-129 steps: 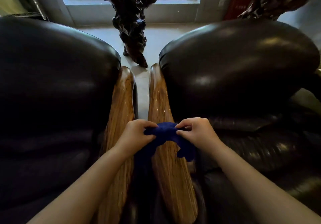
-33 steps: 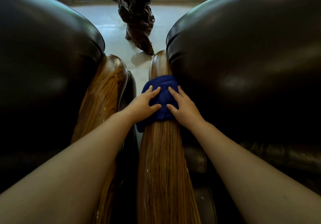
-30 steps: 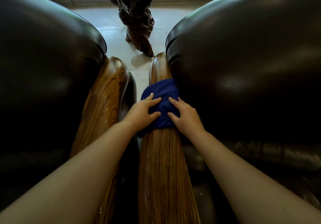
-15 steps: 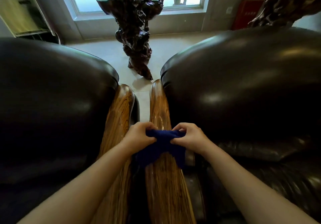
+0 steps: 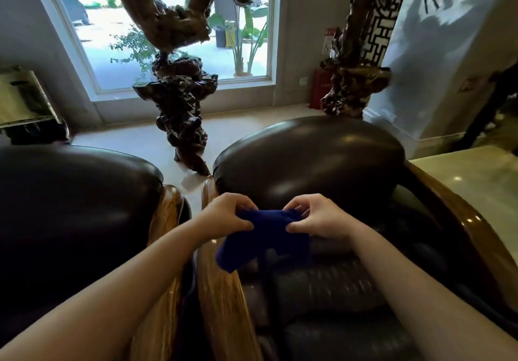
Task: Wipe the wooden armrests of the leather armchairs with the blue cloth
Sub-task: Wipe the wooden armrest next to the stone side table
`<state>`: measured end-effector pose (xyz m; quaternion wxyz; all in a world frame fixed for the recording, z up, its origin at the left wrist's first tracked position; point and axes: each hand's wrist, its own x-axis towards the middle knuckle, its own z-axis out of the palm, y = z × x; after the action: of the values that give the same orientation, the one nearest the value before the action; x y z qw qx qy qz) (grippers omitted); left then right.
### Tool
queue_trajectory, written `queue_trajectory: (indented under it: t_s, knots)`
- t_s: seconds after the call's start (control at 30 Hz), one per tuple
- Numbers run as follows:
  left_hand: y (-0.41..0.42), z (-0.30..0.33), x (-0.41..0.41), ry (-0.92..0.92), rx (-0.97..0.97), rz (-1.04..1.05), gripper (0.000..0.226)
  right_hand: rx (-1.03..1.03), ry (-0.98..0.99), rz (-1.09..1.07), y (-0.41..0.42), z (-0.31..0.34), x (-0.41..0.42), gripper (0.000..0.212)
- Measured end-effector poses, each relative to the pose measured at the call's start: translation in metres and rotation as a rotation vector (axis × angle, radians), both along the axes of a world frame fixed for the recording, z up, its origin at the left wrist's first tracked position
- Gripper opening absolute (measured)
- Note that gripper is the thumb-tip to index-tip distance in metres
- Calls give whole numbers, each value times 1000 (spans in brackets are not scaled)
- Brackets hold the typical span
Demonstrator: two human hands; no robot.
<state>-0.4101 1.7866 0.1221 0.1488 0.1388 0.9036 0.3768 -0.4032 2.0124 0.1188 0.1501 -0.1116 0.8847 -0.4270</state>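
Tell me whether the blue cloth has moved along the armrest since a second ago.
Yes. The blue cloth has come off the wooden armrest, lifted back toward the person and rightward over the seat, pinched by the left hand and right hand.

Two armchairs side by side: left armchair, right armchair, their inner armrests adjacent between them. Root carving on the floor beyond the gap; window farther behind. Cloth held over the right armchair's seat.
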Motion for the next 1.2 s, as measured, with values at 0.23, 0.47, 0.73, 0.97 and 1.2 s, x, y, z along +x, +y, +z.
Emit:
queue_trajectory:
  t_s: [0.23, 0.47, 0.73, 0.97, 1.2]
  knots:
    - [151, 49, 34, 103, 9, -84, 28, 37, 91, -89, 151, 53, 61, 23]
    - [345, 28, 67, 62, 37, -186, 32, 72, 7, -169, 337, 42, 120, 24]
    - [497, -12, 64, 16, 1, -318, 25, 90, -74, -282, 482, -1, 133, 27]
    - [592, -53, 4, 29, -53, -318, 28, 125, -124, -284, 573, -46, 71, 25]
    - [681, -106, -77, 14, -24, -227, 27, 260, -132, -240, 666, -90, -37, 28]
